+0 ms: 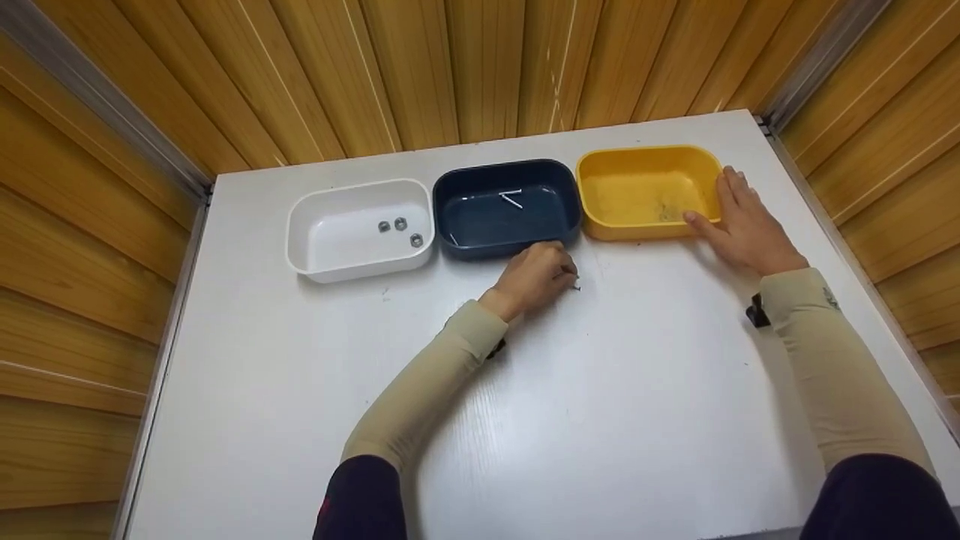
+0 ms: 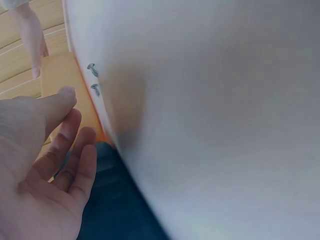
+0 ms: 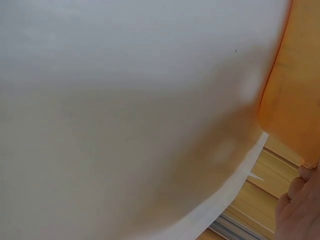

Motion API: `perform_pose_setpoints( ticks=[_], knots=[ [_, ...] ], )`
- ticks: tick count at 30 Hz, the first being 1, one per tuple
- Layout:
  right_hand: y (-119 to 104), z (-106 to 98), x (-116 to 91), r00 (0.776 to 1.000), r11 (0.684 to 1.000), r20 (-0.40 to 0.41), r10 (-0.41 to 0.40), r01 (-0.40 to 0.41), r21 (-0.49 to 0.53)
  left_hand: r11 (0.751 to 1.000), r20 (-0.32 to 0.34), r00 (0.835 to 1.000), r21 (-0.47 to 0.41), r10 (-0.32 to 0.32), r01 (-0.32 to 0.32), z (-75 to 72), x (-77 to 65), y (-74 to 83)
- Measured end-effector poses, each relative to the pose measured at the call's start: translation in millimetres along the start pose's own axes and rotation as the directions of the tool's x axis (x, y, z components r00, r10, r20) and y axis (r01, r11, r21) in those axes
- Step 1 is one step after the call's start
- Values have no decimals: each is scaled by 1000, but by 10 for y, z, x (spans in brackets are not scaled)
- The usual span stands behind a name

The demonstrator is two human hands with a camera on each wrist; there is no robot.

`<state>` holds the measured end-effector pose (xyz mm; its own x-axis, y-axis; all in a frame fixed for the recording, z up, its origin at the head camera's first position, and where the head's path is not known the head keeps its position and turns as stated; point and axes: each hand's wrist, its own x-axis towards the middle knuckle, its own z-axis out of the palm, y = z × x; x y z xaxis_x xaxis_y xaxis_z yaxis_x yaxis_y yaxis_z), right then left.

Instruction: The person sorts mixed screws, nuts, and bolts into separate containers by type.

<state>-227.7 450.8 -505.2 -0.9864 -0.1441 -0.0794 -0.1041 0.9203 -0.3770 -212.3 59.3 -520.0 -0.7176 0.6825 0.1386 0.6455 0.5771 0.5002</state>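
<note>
Now, your left hand [image 1: 534, 276] is the nearer one: two small screws [image 2: 93, 70] lie on the white tabletop [image 1: 600, 420] just off its thumb tip, toward the right and near. The head view gives you only a bit of one, peeping past the fingertips; the left wrist view shows both, side by side with a slim gap between. Long axes roughly parallel, running about left to right as far as can be judged, heads to the right, points to the left. A pinch across the shanks would want thumb and finger on the near and far sides.

Your left fingers: loosely bent, thumb and forefinger close together, nothing seen between them, so released as far as the views tell. Your right hand [image 1: 754, 229] is well apart from the screws, fingers laid straight along the right wall of the yellow tray [image 1: 637, 234], thumb at its near rim; not clenched, pressure cannot be told.

Edges: near wall of the dark blue tray [image 1: 480, 253] just beyond your left knuckles, so the far side is tight; any lift that way has to rise over its rim. More room on the near side, where the tabletop runs on. Farther left, the white tray [image 1: 352, 274] holds three nuts [image 1: 400, 223]; slim silver pieces [image 1: 511, 200] lie in the dark blue one
</note>
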Motion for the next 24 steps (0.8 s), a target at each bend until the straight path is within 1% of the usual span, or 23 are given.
perform_pose_setpoints(
  ticks=[4, 9, 12, 17, 24],
  knots=[
    [-2, -17, 11, 1000, 1000, -1, 4, -4, 1, 1000, 0, 1000, -6, 4, -4, -56, 16, 48],
    [8, -18, 14, 1000, 1000, -19, -12, 12, -7, 999, 3, 999, -17, 45, -45, -124, 51, 131],
    [14, -9, 3, 1000, 1000, -20, -24, 23, -13, 998, -7, 998, -19, 61, -61, -160, 77, 168],
    [26, 6, -14, 1000, 1000, -8, -24, 24, -12, 997, -24, 998, -32, 63, -64, -225, 124, 202],
    [21, 2, -4, 1000, 1000, -5, -16, 16, -13, 997, -28, 997, -37, 67, -68, -299, 218, 209]
  ],
)
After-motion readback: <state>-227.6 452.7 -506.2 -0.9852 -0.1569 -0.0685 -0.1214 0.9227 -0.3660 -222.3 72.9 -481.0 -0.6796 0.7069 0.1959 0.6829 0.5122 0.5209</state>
